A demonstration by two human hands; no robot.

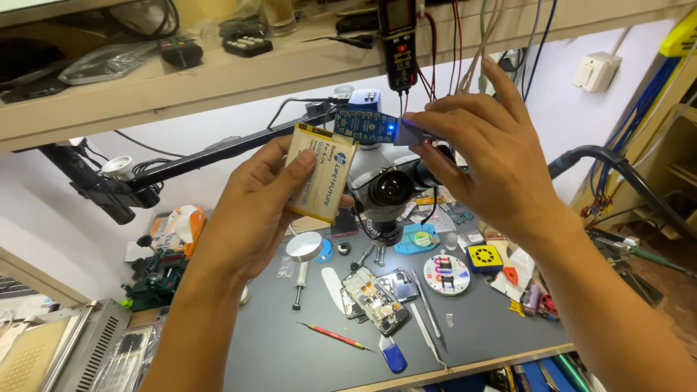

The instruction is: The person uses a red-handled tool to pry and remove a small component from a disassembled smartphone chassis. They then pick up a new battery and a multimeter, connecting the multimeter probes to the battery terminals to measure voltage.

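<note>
In the middle of the frame, above the grey mat, the left hand pinches a flat yellow battery by its long edges. The right hand holds a small blue circuit board with the fingertips; its end touches the battery's top edge. Just behind them is the microscope. An opened phone lies below, well apart.

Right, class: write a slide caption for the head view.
Left hand holds a yellow battery against a blue circuit board in the right hand.
</note>
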